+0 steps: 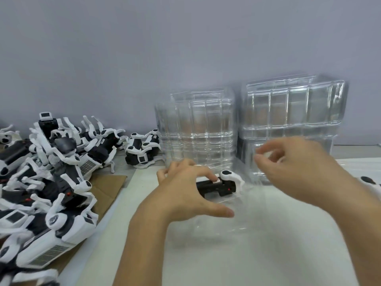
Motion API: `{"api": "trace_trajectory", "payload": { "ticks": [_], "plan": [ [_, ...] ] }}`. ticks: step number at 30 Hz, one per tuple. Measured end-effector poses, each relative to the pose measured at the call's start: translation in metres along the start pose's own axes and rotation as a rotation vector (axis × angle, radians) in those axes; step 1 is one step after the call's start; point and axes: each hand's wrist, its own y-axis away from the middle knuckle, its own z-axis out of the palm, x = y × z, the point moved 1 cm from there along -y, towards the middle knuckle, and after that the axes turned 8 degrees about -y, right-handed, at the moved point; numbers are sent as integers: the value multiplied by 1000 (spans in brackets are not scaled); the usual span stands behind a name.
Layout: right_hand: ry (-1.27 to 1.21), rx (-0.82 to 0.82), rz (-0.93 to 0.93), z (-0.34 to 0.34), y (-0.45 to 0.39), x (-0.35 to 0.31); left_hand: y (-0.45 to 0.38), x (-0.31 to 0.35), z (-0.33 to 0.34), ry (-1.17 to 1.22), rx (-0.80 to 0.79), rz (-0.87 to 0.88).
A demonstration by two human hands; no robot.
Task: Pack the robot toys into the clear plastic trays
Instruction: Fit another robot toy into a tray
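1. One view only, from the head camera, looking down over both forearms at a white tabletop [237, 254].
2. Black-and-white robot toy [218, 184] lying on its side near the table's middle, apparently inside a clear tray [222, 221] that barely shows against the white; tray edges too faint to trace.
3. Long axis of the toy running left to right, white rounded leg joint at its right end, black body toward the left.
4. Left hand [185, 193] directly over the toy's left half, fingers spread and bent, fingertips [214, 179] touching or pressing its top, thumb stretched out toward the near side; more a pressing hold than a wrap-around grip.
5. Right hand [292, 162] raised above and to the right of the toy, clear of it, fingers loosely curled and blurred, gripping nothing visible.
6. Nearer hand by far: the left; likely job, seating the toy down into its pocket, a judgement only.
7. Behind the toy, two tall stacks of clear trays [198, 129] standing side by side against the wall.
8. At left, a large heap of unpacked robot toys [47, 174] partly on brown cardboard [107, 186], well apart from the hands.
9. Another toy's white part [371, 183] peeking in at the right edge.
10. Plain grey wall [144, 48] behind everything.
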Motion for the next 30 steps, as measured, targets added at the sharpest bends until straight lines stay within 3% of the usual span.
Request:
{"api": "trace_trajectory", "payload": {
  "ticks": [3, 6, 9, 11, 14, 16, 30],
  "plan": [
    [-91, -66, -168, 26, -2, -5, -5, 5, 7, 19, -6, 62],
    [-54, -148, -189, 46, -2, 1, -8, 2, 4, 239, 87, 129],
    [18, -160, -179, 53, -2, 8, -13, -8, 2, 492, 405, 167],
    [-18, -112, -239, 56, 0, 4, -18, -17, 7, 617, 552, 49],
    [-70, -144, -306, 66, 7, -10, -27, -29, 21, 809, 438, -222],
    [-44, -223, -323, 76, 13, -17, -31, -34, 25, 871, 353, -316],
    [-93, -229, -191, 82, 16, -18, -30, -31, 26, 893, 325, -356]
  ]
}}
